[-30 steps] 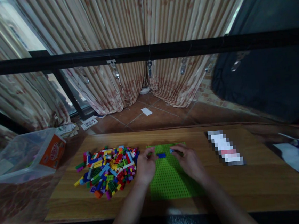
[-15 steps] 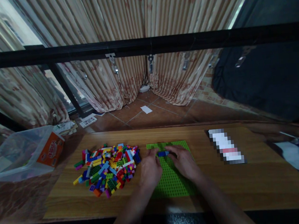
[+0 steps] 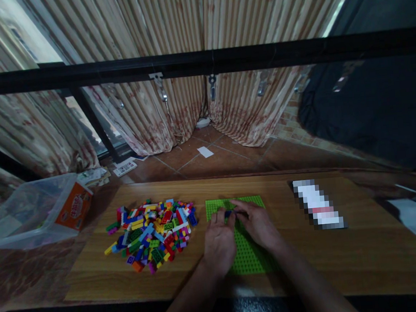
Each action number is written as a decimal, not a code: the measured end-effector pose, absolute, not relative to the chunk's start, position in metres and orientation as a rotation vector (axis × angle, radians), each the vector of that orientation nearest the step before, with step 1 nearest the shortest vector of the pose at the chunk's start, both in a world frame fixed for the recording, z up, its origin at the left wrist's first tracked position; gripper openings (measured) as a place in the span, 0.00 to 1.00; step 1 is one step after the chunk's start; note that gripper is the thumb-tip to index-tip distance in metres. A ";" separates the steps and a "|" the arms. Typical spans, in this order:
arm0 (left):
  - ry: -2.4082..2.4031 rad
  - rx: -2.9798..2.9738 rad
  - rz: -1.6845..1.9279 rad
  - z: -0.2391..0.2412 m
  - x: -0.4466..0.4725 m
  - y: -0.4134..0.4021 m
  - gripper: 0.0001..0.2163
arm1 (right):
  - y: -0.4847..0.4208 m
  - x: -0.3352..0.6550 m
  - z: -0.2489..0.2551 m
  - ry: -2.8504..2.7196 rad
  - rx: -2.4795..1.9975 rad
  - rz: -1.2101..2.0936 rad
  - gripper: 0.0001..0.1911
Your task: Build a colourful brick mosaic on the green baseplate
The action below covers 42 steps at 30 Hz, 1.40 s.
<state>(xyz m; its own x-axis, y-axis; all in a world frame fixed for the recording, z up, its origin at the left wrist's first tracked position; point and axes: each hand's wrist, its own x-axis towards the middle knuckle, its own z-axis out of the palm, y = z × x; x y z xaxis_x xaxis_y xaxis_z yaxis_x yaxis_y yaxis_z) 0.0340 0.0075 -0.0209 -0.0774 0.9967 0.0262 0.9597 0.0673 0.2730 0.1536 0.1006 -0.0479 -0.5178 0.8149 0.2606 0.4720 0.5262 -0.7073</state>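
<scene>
In the head view, the left hand (image 3: 220,237) and right hand (image 3: 259,222) meet fingertip to fingertip. Both are pinched on a small blue brick (image 3: 229,214) near the far edge of the green baseplate (image 3: 251,256), mid-desk (image 3: 348,255), beside the loose brick pile (image 3: 151,234). The brick looks light, rigid and smooth, and is probably best gripped by its side walls.

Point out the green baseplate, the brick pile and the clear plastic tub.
green baseplate (image 3: 251,259): head view, bare near part below the hands.
brick pile (image 3: 152,233): head view, middle of the heap.
clear plastic tub (image 3: 24,216): head view, its see-through side wall.
</scene>
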 end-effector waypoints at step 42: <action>2.400 1.018 1.654 0.014 -0.093 0.004 0.17 | 0.105 0.168 -0.053 -2.159 -1.119 0.731 0.22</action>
